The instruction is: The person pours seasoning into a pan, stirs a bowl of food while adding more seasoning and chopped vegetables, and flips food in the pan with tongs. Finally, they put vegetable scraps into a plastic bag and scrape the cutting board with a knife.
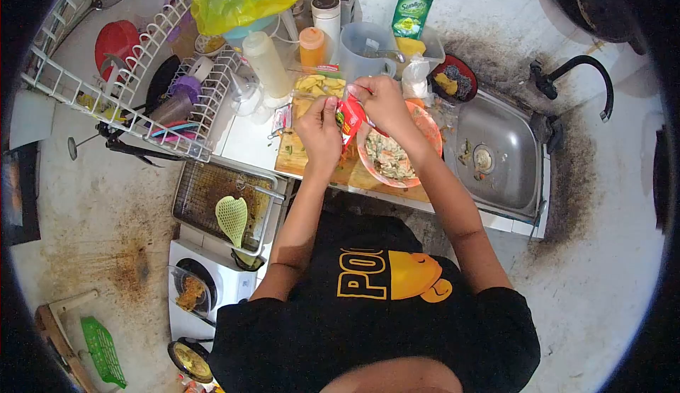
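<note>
Above the wooden board [289,158], my left hand [320,132] pinches one side of a red seasoning sachet [350,120]. The fingers of my right hand [383,107] are closed on the sachet's top edge. Whether the sachet is torn cannot be seen, since my fingers cover that edge. Just below my right hand stands an orange bowl [434,132] with a pale mix of chopped vegetables [389,158] in it. Yellow pieces [319,86] lie behind my hands, near the board's far side.
A steel sink [496,159] with a black tap [581,64] is on the right. Behind the board stand a clear jug [365,49], squeeze bottles [266,64] and a green Sunlight pouch [413,12]. On the left are a white dish rack [134,117] and a fryer [205,195] with a green slotted spoon [231,217].
</note>
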{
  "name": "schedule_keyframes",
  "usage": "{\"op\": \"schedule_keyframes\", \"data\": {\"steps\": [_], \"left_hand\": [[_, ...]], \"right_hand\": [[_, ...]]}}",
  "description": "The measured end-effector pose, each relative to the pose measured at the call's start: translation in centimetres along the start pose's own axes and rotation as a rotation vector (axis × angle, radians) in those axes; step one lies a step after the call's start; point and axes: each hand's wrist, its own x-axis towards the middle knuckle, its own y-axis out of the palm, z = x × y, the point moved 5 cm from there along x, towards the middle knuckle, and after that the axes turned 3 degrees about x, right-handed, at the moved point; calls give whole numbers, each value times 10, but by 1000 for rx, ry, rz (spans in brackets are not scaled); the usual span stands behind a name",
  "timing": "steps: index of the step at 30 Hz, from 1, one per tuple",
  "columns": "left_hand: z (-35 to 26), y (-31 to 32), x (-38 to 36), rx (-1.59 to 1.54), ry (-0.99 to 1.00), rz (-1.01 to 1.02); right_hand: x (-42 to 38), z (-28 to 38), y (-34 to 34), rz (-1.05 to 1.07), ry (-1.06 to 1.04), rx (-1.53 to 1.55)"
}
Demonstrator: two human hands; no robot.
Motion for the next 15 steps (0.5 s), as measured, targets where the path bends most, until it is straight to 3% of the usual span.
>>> {"op": "schedule_keyframes", "data": {"steps": [3,7,9,10,12,13,15], "left_hand": [[5,-2,4,-107,-21,-19],[5,-4,8,35,32,76],[5,-5,10,94,56,117],[2,-5,11,116,84,162],[-3,-1,10,134,111,210],[-4,2,9,99,91,228],[-5,9,7,60,71,253]], "right_hand": [[2,0,4,40,11,-18],[4,5,-2,70,-19,-46],[5,9,-2,260,-126,153],[6,7,-11,258,-122,151],[1,7,-15,565,-92,151],[0,16,-21,563,-89,149],[-7,24,-27,657,7,-188]]}}
